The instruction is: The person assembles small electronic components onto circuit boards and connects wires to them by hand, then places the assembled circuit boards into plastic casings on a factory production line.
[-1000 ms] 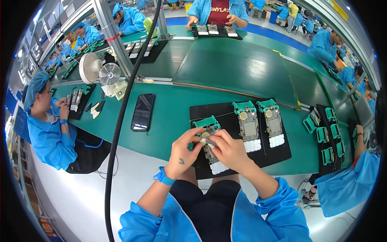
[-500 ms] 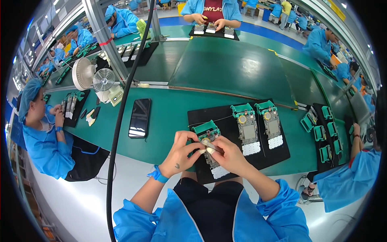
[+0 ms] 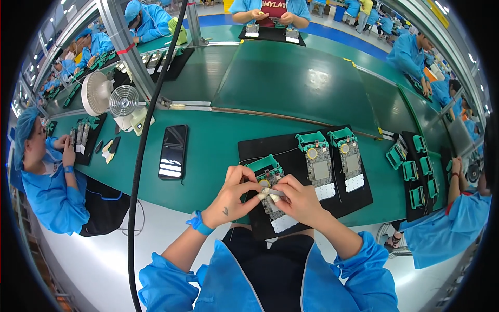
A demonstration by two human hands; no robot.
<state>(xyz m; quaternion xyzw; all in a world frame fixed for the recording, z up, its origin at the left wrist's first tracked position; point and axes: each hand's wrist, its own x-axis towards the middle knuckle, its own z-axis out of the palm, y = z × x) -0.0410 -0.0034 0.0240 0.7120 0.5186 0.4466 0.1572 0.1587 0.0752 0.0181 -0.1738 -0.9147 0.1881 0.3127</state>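
Both of my hands meet over a circuit board point(image 3: 283, 223) with a green plastic bracket point(image 3: 262, 164) at its far end. Its white keypad-like near end shows below my fingers, and a round yellowish disc point(image 3: 264, 183) sits just beyond the fingertips. My left hand point(image 3: 233, 196) is closed in a pinch, pale finger cots on its tips; what it grips is hidden. In my right hand point(image 3: 300, 202), a small grey flat strip point(image 3: 275, 192) is pinched between thumb and forefinger, its tip meeting the left fingertips. Two similar boards, one point(image 3: 319, 169) and another point(image 3: 351, 161), lie to the right.
The boards lie on a black mat point(image 3: 249, 148) on the green table point(image 3: 213, 140). A phone point(image 3: 173, 152) and small fans point(image 3: 125, 100) are to the left. More green brackets point(image 3: 410, 171) stand at right. A black cable point(image 3: 148, 125) hangs left of me. Co-workers sit around.
My fingertips have moved slightly nearer to me along the board, exposing more of the round disc. The view has shifted slightly. Across the table, a co-worker has lifted the middle board.
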